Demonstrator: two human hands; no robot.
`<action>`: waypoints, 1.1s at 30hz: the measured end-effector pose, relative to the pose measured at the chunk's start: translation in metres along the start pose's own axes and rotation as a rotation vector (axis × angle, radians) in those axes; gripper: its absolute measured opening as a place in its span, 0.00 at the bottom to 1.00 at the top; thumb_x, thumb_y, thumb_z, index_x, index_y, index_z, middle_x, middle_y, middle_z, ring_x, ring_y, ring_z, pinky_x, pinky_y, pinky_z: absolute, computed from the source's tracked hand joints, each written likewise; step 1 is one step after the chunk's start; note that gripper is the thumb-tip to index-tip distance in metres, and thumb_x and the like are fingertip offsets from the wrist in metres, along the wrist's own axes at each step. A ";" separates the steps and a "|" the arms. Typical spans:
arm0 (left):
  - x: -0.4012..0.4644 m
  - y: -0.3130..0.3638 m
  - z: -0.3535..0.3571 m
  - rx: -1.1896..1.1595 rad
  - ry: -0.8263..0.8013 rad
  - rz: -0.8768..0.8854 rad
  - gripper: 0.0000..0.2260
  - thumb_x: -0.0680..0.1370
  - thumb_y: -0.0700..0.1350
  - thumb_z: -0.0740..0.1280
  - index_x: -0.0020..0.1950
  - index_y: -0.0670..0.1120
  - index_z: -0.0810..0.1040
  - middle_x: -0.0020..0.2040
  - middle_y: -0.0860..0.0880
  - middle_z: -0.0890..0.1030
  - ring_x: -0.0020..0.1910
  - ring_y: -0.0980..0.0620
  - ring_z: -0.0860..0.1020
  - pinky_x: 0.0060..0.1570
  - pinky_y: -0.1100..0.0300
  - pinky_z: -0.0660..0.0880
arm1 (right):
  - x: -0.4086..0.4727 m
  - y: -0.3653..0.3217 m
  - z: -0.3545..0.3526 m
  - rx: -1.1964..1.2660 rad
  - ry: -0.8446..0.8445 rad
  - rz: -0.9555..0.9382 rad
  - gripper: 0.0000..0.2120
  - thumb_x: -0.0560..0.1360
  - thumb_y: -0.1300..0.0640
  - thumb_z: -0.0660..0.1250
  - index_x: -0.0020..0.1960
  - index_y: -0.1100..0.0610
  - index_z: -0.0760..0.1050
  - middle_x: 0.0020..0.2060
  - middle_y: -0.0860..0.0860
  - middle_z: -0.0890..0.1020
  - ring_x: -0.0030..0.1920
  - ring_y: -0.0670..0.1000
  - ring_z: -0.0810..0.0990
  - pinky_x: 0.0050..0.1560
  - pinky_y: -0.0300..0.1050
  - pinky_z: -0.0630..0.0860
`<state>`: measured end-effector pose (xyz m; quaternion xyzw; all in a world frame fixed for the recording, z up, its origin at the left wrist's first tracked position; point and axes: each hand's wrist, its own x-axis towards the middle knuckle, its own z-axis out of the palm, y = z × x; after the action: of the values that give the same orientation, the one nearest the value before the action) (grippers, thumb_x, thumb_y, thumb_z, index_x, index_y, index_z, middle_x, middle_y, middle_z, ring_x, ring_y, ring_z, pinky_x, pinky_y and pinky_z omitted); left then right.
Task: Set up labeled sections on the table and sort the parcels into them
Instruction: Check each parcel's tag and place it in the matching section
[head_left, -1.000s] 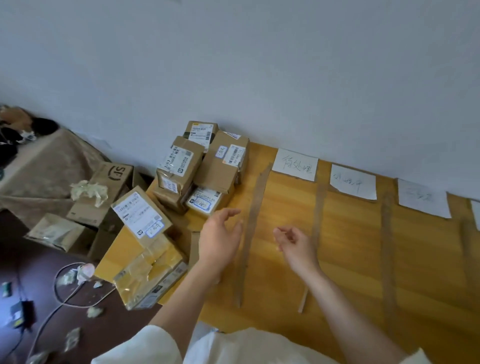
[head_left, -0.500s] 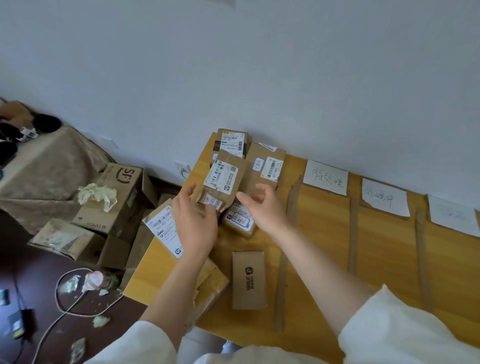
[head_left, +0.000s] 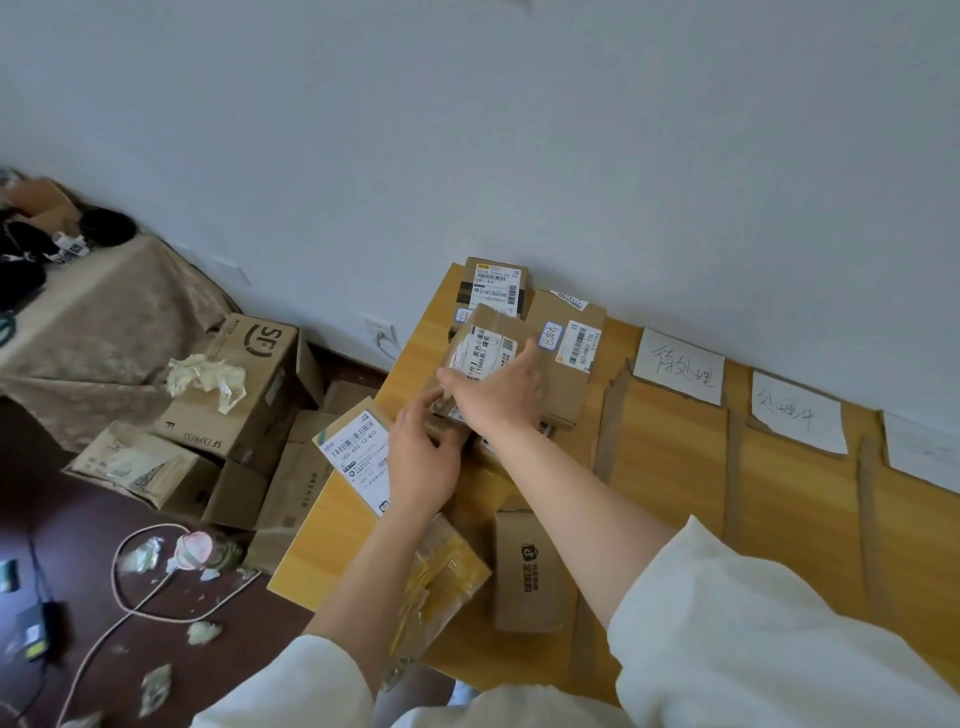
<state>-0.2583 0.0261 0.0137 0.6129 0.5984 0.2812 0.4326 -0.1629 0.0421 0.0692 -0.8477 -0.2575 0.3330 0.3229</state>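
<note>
A pile of brown cardboard parcels sits at the left end of the wooden table (head_left: 670, 467). On top lies a small parcel (head_left: 485, 343) with a white shipping label. My right hand (head_left: 498, 392) lies across its near side, fingers curled on it. My left hand (head_left: 423, 452) grips its lower left corner from below. Behind it stand a tall parcel (head_left: 569, 353) and a dark-taped parcel (head_left: 493, 283). White paper labels (head_left: 678, 366) (head_left: 795, 418) (head_left: 922, 449) with handwriting lie along the wall, with cardboard divider strips (head_left: 732, 467) between sections.
A printed brown box (head_left: 527, 569) lies flat near the table's front. A labelled parcel (head_left: 353, 447) and a yellow-taped parcel (head_left: 441, 577) overhang the left edge. On the floor stand an SF carton (head_left: 244, 384), more boxes, a cable (head_left: 140, 597) and paper scraps.
Both hands moved from the bare table area to the parcel pile and closed on the small top parcel. The view swung left with them.
</note>
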 end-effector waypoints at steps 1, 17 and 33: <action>-0.001 0.000 -0.001 -0.004 0.002 0.004 0.20 0.76 0.39 0.64 0.67 0.52 0.72 0.62 0.50 0.76 0.54 0.54 0.75 0.50 0.59 0.71 | 0.000 0.001 0.001 0.007 0.024 -0.009 0.53 0.66 0.43 0.74 0.78 0.55 0.46 0.71 0.54 0.66 0.71 0.56 0.65 0.65 0.54 0.68; -0.046 0.061 -0.002 -0.566 -0.304 -0.122 0.16 0.77 0.59 0.61 0.59 0.51 0.76 0.53 0.50 0.84 0.51 0.53 0.82 0.51 0.60 0.77 | -0.048 0.076 -0.082 0.967 -0.176 0.001 0.34 0.67 0.57 0.77 0.69 0.51 0.67 0.57 0.52 0.83 0.56 0.52 0.83 0.59 0.53 0.78; -0.086 0.082 0.078 -0.533 -0.358 -0.212 0.06 0.80 0.47 0.63 0.47 0.46 0.74 0.51 0.46 0.84 0.45 0.54 0.83 0.37 0.68 0.77 | -0.042 0.162 -0.167 0.907 -0.172 0.152 0.25 0.71 0.45 0.71 0.65 0.52 0.73 0.56 0.51 0.84 0.54 0.49 0.84 0.47 0.45 0.79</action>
<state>-0.1615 -0.0653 0.0632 0.4523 0.4785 0.2692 0.7028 -0.0321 -0.1545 0.0648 -0.6067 -0.0490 0.5036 0.6131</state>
